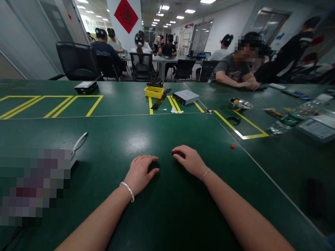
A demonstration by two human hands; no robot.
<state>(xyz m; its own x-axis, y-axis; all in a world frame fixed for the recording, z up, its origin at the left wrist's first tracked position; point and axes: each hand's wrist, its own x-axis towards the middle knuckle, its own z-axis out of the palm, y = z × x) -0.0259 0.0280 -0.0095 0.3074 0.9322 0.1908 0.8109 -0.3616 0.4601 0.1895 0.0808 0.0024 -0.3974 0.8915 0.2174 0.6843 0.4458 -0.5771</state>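
Both forearms reach forward, palms down, onto the dark green surface (164, 217). The left hand (141, 172), with a silver bangle at the wrist, lies with its fingers loosely bent, and its grip is slack and has hold of nothing. The right hand (189, 161), with a thin chain at the wrist, lies just beside it, fingertips curled down onto the surface. A dark spot sits under them, perhaps only shadow, so I cannot tell whether that grip pinches anything. A small red piece (232, 146) lies alone to the right of the right hand, near but apart. Farther off, among yellow tape lines (93, 106), stand a yellow bin (154, 91), a grey box (185, 97), a black box (86, 86) and a metal bowl (240, 104). Beyond are a black office chair (76, 61), seated people (168, 48) and a red diamond hanging (126, 14).
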